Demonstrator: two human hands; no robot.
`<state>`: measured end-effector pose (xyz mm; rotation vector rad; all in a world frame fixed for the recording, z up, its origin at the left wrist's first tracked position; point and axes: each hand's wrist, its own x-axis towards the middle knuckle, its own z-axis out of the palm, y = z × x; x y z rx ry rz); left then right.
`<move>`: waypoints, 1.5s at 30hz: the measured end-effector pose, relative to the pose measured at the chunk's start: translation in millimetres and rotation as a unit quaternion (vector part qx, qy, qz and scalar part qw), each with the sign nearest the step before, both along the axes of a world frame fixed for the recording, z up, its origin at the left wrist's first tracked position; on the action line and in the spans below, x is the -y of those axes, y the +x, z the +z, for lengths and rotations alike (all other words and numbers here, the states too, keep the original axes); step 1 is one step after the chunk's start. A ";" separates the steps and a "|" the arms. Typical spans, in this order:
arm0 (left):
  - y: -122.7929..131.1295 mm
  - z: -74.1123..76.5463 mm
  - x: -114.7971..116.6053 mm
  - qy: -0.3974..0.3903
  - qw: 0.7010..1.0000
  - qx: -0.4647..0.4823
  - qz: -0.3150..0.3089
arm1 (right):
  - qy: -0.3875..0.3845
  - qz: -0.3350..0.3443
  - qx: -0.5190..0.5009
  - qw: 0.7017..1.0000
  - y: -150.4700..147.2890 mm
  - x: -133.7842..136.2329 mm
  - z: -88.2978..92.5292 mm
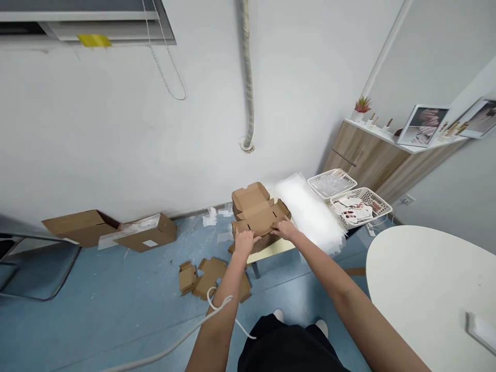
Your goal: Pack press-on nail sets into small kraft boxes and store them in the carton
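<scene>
Atop small cream table (269,250), open cardboard mailer box (251,206) sits on stacked flat cardboard. Your left hand (244,243) and right hand (285,229) both grasp its front edge, fingers curled over. Keep pressure even, creases square. White packing wrap (310,212) lies just beside table.

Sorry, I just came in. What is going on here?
The left hand and right hand hold the front of an open box, made of brown cardboard, on a small table. A white plastic sheet lies beside the box, with two white baskets beyond it. Flat cardboard pieces lie on the blue floor.
</scene>
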<state>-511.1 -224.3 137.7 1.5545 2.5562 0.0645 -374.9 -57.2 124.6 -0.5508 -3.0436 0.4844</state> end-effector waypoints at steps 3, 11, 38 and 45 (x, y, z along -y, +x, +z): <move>-3.1 1.6 -2.4 -0.003 1.000 0.006 0.000 | 0.001 -0.018 -0.017 1.000 -11.0 -10.5 -0.3; 3.6 27.6 2.2 0.080 0.996 -0.028 -0.015 | 0.069 -0.005 -0.029 0.997 -20.1 -5.5 14.8; 373.1 -3.1 -168.1 0.195 0.837 0.066 -0.508 | 0.154 -0.459 -0.075 0.872 474.3 6.2 4.0; 456.3 -104.6 -164.1 0.091 0.813 0.092 -0.567 | 0.082 -0.504 0.038 0.859 552.6 67.2 -102.7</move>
